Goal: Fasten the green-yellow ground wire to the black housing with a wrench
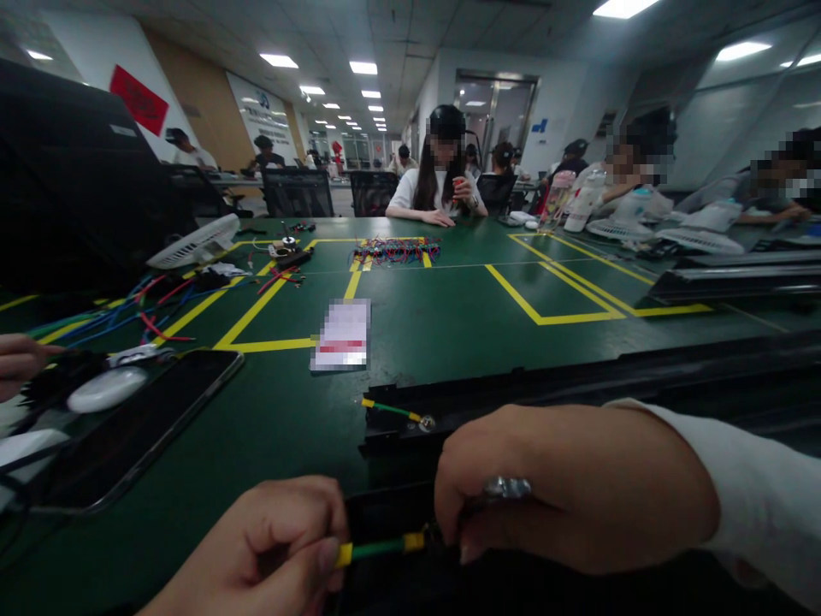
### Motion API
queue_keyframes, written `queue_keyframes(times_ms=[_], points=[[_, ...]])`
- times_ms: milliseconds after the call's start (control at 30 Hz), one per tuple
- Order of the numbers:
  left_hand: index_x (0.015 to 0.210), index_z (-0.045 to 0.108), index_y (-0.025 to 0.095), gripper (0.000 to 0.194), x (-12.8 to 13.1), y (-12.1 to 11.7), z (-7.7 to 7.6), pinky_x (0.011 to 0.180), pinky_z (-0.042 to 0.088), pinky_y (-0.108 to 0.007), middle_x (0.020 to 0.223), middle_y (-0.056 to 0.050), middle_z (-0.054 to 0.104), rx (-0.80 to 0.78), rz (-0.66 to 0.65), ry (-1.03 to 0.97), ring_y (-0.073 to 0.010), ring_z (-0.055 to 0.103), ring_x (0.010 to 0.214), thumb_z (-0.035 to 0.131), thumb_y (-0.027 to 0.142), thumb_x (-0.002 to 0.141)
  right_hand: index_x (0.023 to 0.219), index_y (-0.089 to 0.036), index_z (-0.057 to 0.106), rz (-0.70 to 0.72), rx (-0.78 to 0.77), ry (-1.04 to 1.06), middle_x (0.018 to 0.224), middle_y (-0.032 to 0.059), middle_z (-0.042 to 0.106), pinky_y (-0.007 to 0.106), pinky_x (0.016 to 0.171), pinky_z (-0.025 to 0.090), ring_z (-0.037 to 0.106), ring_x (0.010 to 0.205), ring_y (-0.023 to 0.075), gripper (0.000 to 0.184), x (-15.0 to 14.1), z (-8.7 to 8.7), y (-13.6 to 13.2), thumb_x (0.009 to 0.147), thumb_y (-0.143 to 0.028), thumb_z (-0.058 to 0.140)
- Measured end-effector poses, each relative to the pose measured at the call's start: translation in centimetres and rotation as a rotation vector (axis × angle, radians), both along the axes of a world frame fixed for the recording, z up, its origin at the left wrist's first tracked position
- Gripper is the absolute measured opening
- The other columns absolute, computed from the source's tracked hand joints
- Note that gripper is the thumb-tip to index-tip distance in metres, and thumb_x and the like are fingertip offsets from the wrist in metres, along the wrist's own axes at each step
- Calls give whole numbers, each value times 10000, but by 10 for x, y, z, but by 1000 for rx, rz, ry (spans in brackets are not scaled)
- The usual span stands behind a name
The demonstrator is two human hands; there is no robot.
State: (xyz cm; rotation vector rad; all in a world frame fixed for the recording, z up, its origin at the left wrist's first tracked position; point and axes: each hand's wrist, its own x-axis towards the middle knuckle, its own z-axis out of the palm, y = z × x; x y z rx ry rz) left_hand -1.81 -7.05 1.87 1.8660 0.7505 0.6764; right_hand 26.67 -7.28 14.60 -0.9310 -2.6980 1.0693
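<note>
My left hand [269, 539] pinches the yellow-sleeved end of a short green wire [378, 548] between thumb and fingers. The wire runs to the right across a black profile [388, 505] near the front edge. At its other yellow-sleeved end, my right hand [570, 483] is closed with the fingertips pointing down. A shiny metal piece [508, 488] shows at those fingers; what it belongs to is hidden. Just behind, a second black profile [475, 395] carries a similar green wire [391, 409], its ring end fixed under a screw [427, 422].
A phone [147, 428] and white mouse [108, 389] lie left, by another person's hand [16, 364]. Loose wires [154, 299], a card [341, 334] and a wire bundle [398, 250] lie on the green table. A person [442, 171] sits opposite. More profiles [737, 278] lie right.
</note>
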Motion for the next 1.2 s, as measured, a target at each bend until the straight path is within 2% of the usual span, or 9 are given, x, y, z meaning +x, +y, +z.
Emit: queue_keyframes(times_ms=[67,233,333,467,567,733,900,1100,1200], points=[[615,628,200,340,-1,1,-1,546,433,-139,647,58,636,-27,2,6,-73,590,558,551,196,947,999,-89,745,-30,-15,30,925,61,770,203,792,522,703,851,150,106,4,1,1,921,-38,693],[585,641,195,386,0,4,-1,568,444,-155,634,44,632,-42,-9,7,-85,602,578,555,244,958,942,-210,626,-467,-36,164,731,-17,659,215,512,493,616,600,155,69,16,-12,-20,940,-203,558],[564,646,193,392,1,3,0,559,441,-156,628,41,645,-63,13,-8,-81,602,565,563,231,945,863,-241,623,-568,6,142,672,-24,653,229,486,478,606,556,163,103,17,-25,-38,915,-213,538],[558,649,193,381,1,2,2,556,451,-160,616,43,629,-102,30,-17,-85,610,563,571,227,930,864,-261,650,-538,158,190,679,-58,696,192,477,473,621,517,128,136,13,-41,-50,845,-129,620],[573,643,190,362,-1,4,5,573,468,-182,625,39,624,-104,16,35,-100,625,582,569,217,926,832,-249,655,-540,205,184,650,-63,713,170,446,447,637,486,115,157,7,-46,-48,816,-94,668],[599,632,190,369,-5,9,9,572,490,-209,626,30,609,-137,-55,107,-124,636,594,548,247,954,813,-235,665,-513,250,148,630,-56,731,165,439,438,651,475,117,182,1,-42,-44,776,-68,726],[600,656,184,392,-3,9,10,534,497,-216,644,21,618,-186,-29,83,-121,642,546,566,313,959,803,-236,662,-536,262,106,632,-62,725,168,433,446,646,472,116,191,1,-38,-47,773,-56,720],[598,608,187,397,-3,9,10,536,497,-217,688,15,635,-235,-43,92,-126,657,563,554,312,971,800,-226,668,-513,267,53,654,-60,730,179,459,452,648,497,116,219,-3,-43,-46,774,-14,713],[596,640,189,406,-3,8,11,576,481,-213,701,13,648,-185,-49,98,-124,638,609,548,296,977,807,-231,682,-486,253,37,686,-54,746,194,484,457,667,541,130,218,-4,-40,-42,764,-18,706]])
